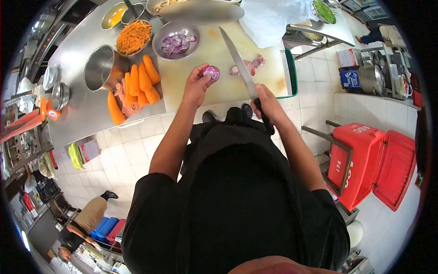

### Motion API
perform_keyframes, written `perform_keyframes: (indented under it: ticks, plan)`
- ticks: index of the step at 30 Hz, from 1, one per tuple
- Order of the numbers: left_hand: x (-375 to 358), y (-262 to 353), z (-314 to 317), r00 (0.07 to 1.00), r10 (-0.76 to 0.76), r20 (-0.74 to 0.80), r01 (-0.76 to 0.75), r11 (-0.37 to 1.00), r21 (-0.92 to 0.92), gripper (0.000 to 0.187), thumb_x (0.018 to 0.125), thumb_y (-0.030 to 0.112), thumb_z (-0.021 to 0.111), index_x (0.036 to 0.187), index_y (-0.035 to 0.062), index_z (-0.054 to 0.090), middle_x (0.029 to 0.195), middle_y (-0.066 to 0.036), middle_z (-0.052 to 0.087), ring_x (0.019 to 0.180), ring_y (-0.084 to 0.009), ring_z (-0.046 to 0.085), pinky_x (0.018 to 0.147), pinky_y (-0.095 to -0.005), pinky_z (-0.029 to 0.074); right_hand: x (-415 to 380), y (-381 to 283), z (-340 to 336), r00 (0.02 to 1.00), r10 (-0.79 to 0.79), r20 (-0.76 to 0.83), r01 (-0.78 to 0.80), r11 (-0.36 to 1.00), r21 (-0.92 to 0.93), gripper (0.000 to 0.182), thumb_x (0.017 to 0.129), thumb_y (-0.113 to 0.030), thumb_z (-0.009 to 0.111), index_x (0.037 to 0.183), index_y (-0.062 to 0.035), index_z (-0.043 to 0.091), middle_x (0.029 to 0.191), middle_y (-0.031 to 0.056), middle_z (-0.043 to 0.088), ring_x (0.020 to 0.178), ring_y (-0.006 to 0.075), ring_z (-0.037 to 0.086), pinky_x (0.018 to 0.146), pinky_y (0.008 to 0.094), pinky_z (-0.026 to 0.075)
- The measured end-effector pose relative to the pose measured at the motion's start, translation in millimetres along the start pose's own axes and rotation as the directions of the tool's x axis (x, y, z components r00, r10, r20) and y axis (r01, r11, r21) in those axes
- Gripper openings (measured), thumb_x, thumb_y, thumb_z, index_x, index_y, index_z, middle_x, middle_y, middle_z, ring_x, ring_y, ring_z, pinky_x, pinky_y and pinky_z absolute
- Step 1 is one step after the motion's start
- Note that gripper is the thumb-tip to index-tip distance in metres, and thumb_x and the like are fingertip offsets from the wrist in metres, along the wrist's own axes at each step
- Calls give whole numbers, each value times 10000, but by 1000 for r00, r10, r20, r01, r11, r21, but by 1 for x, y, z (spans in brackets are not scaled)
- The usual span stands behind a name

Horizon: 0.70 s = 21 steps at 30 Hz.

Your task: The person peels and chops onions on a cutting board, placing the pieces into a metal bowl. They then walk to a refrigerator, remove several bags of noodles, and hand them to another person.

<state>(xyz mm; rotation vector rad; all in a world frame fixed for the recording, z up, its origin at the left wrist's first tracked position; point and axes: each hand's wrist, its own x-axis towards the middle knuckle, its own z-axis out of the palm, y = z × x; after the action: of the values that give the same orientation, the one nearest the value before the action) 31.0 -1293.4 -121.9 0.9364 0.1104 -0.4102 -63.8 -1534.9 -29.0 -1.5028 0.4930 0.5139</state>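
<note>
My left hand is closed around a peeled red onion, whose ringed purple-and-white face is turned up, above the left part of the cutting board. My right hand grips the black handle of a large knife. Its long blade points away from me, over the board. Beside the blade lie onion trimmings, partly hidden by it. Beyond my left hand, a metal bowl holds cut red onion pieces.
Peeled carrots, an empty-looking steel pot and shredded carrot stand left on the steel table. A white plastic bag covers the board's far right. A red bin stands right; another person is at lower left.
</note>
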Motion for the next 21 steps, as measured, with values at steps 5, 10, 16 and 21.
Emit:
perform_keyframes:
  ticks: [5,10,16,21]
  plan:
    - [-7,-6,21,1000,-16,14,16,1000,2,351,927,-45,582,1268,22,538,1189,-102,614,1096,-222,623,973,-404,541,13,1,33,936,-347,-64,334,929,-160,535,985,-439,575,1337,-37,552,770,124,629,571,180,576,544,323,452]
    - [-22,-1,52,1000,-6,13,5,1000,13,352,922,-42,586,1265,19,538,1135,-85,632,1060,-211,633,956,-382,538,9,-32,43,934,-356,13,317,813,-489,579,930,-435,664,1324,-21,572,935,222,681,758,267,677,697,389,518]
    - [-26,-4,49,997,57,57,-64,988,137,367,919,-26,597,1279,9,535,1129,-78,630,1038,-171,622,930,-340,538,40,6,39,750,-658,-64,618,732,-288,505,972,-390,638,1303,-11,596,1016,176,718,875,229,687,780,362,527]
    - [-25,-3,54,992,112,56,-119,983,139,377,920,-14,606,1288,4,530,1136,-78,627,1031,-159,613,927,-323,529,22,-16,24,930,-367,-34,365,930,-35,450,999,-335,615,1298,1,602,971,59,666,866,124,595,785,277,495]
